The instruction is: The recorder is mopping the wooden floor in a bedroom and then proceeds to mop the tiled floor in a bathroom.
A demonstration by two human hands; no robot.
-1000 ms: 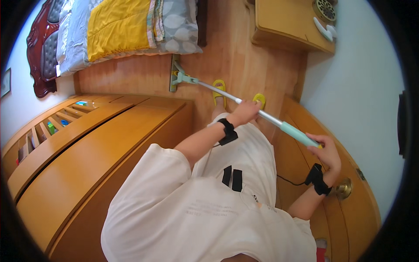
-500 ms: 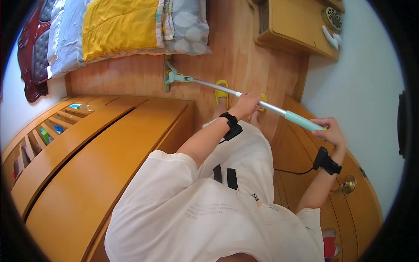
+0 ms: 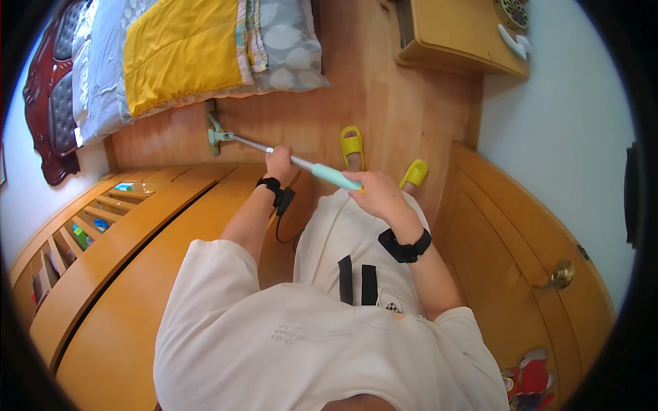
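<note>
- The right hand has its fingers closed on the end of the green grip of the mop.
- The left hand is clamped around the pole, ahead of it.
- Both hands have shifted leftward with the mop; I judge the stroke now reaches deeper beside the bed.
- The long axis slants forward-left; the head lies crosswise on the floor.

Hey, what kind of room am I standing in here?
Most likely a bedroom: there's a bed with a yellow quilt, a dark tufted headboard beside it, and a big wooden cabinet.
</note>
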